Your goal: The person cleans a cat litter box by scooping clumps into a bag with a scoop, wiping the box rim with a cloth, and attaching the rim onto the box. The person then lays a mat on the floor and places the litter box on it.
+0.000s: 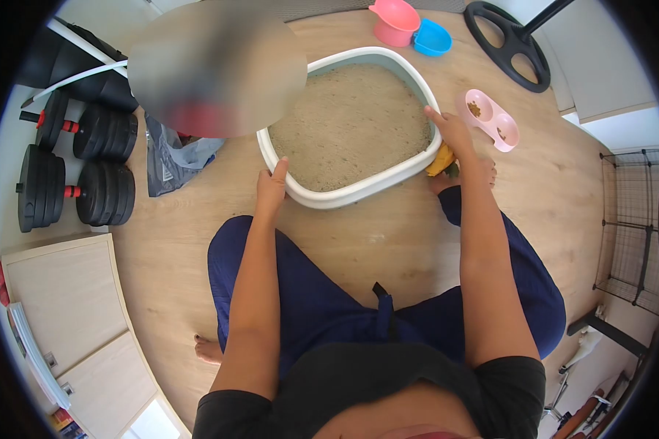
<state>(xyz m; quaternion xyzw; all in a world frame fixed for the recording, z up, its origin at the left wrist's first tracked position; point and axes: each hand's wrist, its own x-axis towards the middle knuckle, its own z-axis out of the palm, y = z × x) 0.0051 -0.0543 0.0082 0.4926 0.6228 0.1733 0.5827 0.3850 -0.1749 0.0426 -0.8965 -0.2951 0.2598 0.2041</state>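
A white-rimmed litter box (348,196) full of sandy-brown cat litter (351,121) rests on the wooden floor in front of me. My left hand (272,186) grips its near left rim, thumb on top and fingers hidden beneath the edge. On the right side, my right hand (452,133) holds the rim, with its thumb over the edge and the other fingers mostly out of sight. Close below that hand, a yellow and green item (442,159) lies between the box and my foot; I cannot make out its kind. The box's far left corner is hidden behind a blurred patch.
A pink double food bowl (493,121) with kibble stands to the right. Pink (396,22) and blue tubs (433,38) sit beyond the box, near a black stand base (509,44). Left are a grey plastic bag (172,157) and dumbbells (106,194); right, a wire cage (630,227).
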